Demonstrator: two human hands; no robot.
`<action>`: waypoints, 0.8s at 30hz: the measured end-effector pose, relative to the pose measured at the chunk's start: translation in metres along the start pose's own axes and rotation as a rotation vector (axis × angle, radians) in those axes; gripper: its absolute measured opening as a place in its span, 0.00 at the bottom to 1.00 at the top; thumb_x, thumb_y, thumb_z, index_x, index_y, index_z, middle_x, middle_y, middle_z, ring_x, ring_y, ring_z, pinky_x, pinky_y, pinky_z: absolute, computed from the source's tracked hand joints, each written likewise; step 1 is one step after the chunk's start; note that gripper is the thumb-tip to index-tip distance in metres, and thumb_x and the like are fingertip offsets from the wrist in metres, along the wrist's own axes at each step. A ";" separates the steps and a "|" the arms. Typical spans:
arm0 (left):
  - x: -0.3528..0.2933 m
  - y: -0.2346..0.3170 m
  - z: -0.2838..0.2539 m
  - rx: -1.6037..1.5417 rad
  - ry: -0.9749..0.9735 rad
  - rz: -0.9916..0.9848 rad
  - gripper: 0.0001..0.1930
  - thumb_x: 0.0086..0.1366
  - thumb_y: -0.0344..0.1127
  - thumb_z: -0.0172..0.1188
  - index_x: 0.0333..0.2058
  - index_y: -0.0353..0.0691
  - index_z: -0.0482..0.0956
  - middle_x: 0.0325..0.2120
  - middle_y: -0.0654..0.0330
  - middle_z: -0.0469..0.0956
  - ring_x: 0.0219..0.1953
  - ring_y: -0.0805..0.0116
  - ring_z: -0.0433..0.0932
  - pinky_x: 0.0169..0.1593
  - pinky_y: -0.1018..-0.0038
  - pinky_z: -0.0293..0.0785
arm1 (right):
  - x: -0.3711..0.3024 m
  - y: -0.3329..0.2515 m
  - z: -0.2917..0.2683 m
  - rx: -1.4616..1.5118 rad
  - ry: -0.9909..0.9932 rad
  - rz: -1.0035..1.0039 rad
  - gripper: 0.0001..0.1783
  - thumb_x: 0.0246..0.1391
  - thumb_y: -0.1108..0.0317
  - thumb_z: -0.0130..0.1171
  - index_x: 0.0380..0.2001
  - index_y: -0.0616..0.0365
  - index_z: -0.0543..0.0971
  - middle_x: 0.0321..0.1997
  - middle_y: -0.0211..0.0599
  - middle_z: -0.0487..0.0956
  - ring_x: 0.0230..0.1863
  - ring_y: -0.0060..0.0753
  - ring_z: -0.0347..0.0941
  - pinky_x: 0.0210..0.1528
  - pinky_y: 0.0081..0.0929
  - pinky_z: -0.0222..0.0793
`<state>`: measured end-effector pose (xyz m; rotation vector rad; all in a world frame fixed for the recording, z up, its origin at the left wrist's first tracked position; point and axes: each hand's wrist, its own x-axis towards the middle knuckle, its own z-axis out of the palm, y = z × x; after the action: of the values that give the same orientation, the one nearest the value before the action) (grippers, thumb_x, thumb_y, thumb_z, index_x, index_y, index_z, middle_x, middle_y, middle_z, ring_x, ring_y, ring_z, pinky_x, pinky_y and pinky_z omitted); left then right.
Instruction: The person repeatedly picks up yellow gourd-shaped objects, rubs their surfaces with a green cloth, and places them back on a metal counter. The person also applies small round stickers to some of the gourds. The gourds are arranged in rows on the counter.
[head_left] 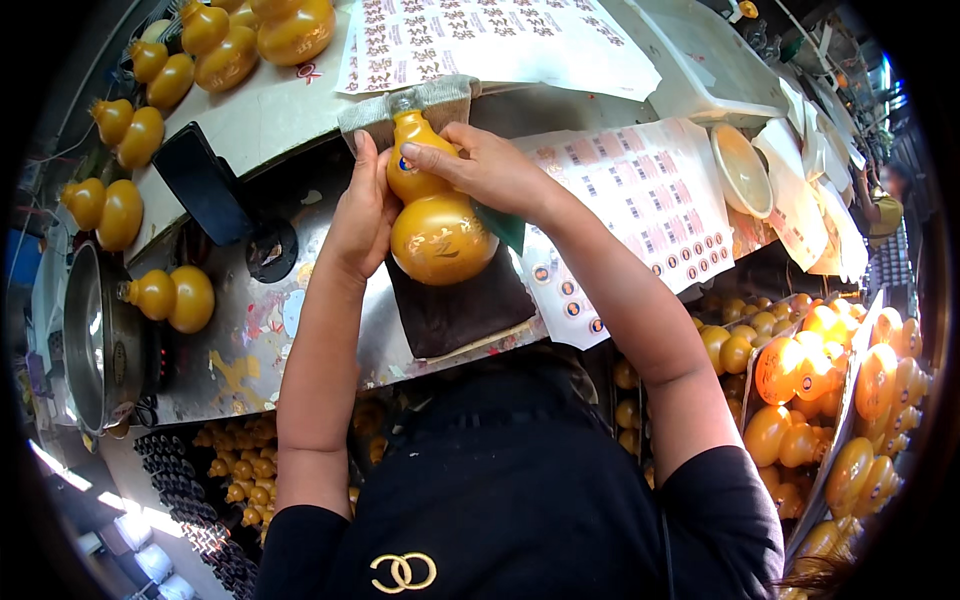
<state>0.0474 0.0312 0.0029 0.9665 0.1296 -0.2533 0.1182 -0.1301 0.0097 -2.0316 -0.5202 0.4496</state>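
Note:
A glossy yellow gourd-shaped bottle (445,240) lies between my hands, its narrow neck pointing away from me. Its lower bulb bears gold markings, and a small round dark sticker (405,163) shows on the upper bulb. My left hand (362,210) cups the bottle's left side at the waist, the fingertips partly hidden behind it. From the right, my right hand (490,170) grips the upper bulb, thumb pressed across its front near the sticker. Under the bottle is a dark pad (455,310), and a folded grey cloth (455,98) lies by the neck.
Sticker sheets (640,200) spread to the right, and a larger printed sheet (490,45) lies beyond. A phone (202,185) on a stand, a metal pan (85,340) and several gourd bottles (120,215) stand left. A white tub (700,70) and a round bowl (742,170) sit right. Crated gourd bottles (790,440) fill the lower right.

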 end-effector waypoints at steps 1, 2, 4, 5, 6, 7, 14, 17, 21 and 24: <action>0.000 0.000 0.001 0.009 0.007 0.003 0.41 0.68 0.68 0.25 0.60 0.35 0.62 0.54 0.54 0.70 0.59 0.64 0.68 0.63 0.69 0.61 | 0.002 0.000 -0.001 -0.001 -0.019 -0.016 0.42 0.47 0.30 0.56 0.39 0.66 0.78 0.37 0.48 0.79 0.40 0.35 0.76 0.44 0.28 0.69; 0.000 0.001 0.002 0.027 0.000 0.006 0.41 0.68 0.68 0.25 0.60 0.35 0.62 0.54 0.54 0.70 0.59 0.65 0.68 0.63 0.69 0.61 | 0.001 0.000 -0.002 0.042 -0.029 -0.013 0.41 0.47 0.31 0.57 0.39 0.66 0.78 0.37 0.47 0.79 0.40 0.34 0.76 0.43 0.27 0.69; -0.002 0.001 0.003 0.060 -0.012 0.009 0.41 0.68 0.68 0.25 0.60 0.36 0.62 0.54 0.54 0.70 0.59 0.66 0.68 0.63 0.69 0.62 | -0.003 -0.001 -0.003 0.129 -0.051 -0.003 0.39 0.47 0.33 0.59 0.40 0.65 0.78 0.36 0.45 0.78 0.39 0.32 0.75 0.43 0.26 0.69; -0.001 0.001 0.003 0.064 -0.012 0.021 0.41 0.68 0.68 0.25 0.59 0.36 0.62 0.54 0.55 0.70 0.58 0.66 0.68 0.62 0.70 0.62 | -0.003 0.001 -0.003 0.161 -0.061 -0.019 0.38 0.48 0.34 0.59 0.40 0.65 0.78 0.37 0.43 0.78 0.39 0.31 0.75 0.42 0.25 0.69; 0.000 -0.001 0.002 0.068 -0.014 0.029 0.41 0.68 0.68 0.25 0.59 0.36 0.62 0.54 0.55 0.70 0.58 0.66 0.68 0.62 0.70 0.62 | -0.003 0.005 -0.003 0.195 -0.069 -0.032 0.38 0.49 0.35 0.59 0.41 0.65 0.77 0.37 0.42 0.78 0.39 0.30 0.74 0.42 0.24 0.69; 0.000 -0.002 0.002 0.073 -0.015 0.038 0.41 0.68 0.68 0.25 0.59 0.36 0.63 0.54 0.55 0.70 0.58 0.67 0.69 0.62 0.70 0.62 | -0.004 0.008 -0.003 0.229 -0.077 -0.045 0.37 0.49 0.36 0.60 0.41 0.65 0.77 0.38 0.40 0.77 0.39 0.28 0.74 0.41 0.23 0.69; -0.002 -0.007 0.004 0.035 0.027 0.076 0.32 0.70 0.61 0.38 0.57 0.37 0.64 0.50 0.57 0.72 0.54 0.69 0.71 0.58 0.72 0.66 | -0.009 0.005 -0.010 0.346 -0.174 -0.006 0.35 0.53 0.39 0.58 0.44 0.64 0.76 0.39 0.37 0.76 0.41 0.26 0.72 0.44 0.21 0.68; -0.004 -0.012 0.005 0.128 0.068 0.147 0.27 0.70 0.54 0.47 0.56 0.37 0.64 0.47 0.59 0.72 0.50 0.72 0.72 0.54 0.75 0.68 | -0.009 0.006 -0.010 0.353 -0.160 -0.010 0.34 0.55 0.39 0.56 0.45 0.64 0.76 0.40 0.37 0.75 0.42 0.27 0.72 0.45 0.22 0.68; -0.003 -0.014 0.003 0.249 0.073 0.177 0.24 0.70 0.48 0.52 0.55 0.37 0.64 0.45 0.60 0.72 0.47 0.76 0.72 0.51 0.79 0.69 | -0.008 0.013 -0.004 0.296 -0.097 -0.070 0.34 0.56 0.39 0.54 0.44 0.64 0.76 0.41 0.39 0.75 0.43 0.28 0.73 0.46 0.22 0.68; -0.004 -0.014 0.004 0.278 0.082 0.174 0.24 0.70 0.48 0.52 0.55 0.37 0.64 0.44 0.60 0.72 0.46 0.76 0.72 0.50 0.79 0.69 | -0.007 0.011 -0.003 0.276 -0.072 -0.053 0.34 0.57 0.39 0.54 0.44 0.64 0.76 0.41 0.41 0.75 0.43 0.29 0.73 0.46 0.23 0.67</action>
<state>0.0401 0.0207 -0.0049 1.2582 0.0853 -0.0720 0.1162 -0.1408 0.0016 -1.7383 -0.5238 0.5331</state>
